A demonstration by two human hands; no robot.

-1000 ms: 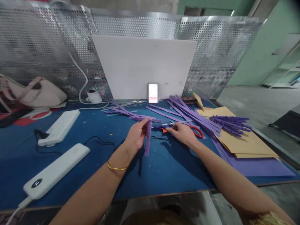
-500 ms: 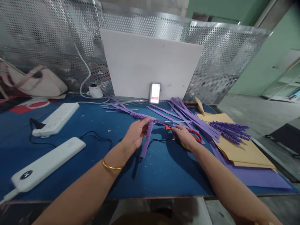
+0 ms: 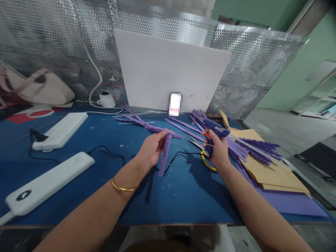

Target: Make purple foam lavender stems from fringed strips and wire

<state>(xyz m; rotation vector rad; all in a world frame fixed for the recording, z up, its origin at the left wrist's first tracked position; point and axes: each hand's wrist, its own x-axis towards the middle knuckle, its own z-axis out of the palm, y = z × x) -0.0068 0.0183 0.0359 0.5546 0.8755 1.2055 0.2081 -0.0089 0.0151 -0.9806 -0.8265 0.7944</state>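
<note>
My left hand (image 3: pixel 151 150) pinches a purple fringed paper strip (image 3: pixel 164 155) that hangs down over the blue table (image 3: pixel 86 189). My right hand (image 3: pixel 218 152) is closed round a blue glue gun (image 3: pixel 215 134), lifted off the table and tilted, its black cord (image 3: pixel 181 155) trailing left. Scissors with a yellow handle (image 3: pixel 204 159) lie just under the right hand. More purple paper strips (image 3: pixel 189 127) lie fanned out behind both hands.
A white board (image 3: pixel 170 75) leans on a perforated metal screen (image 3: pixel 52 45). Two white power strips (image 3: pixel 61 131) (image 3: pixel 47 183) and a pink bag (image 3: pixel 39 92) sit left. Finished purple sprigs (image 3: pixel 259 147) on brown paper (image 3: pixel 275 171) and purple sheets (image 3: pixel 291 203) lie right.
My right hand has picked the glue gun up from the table and raised it to the right. The left hand kept holding the fringed strip almost still.
</note>
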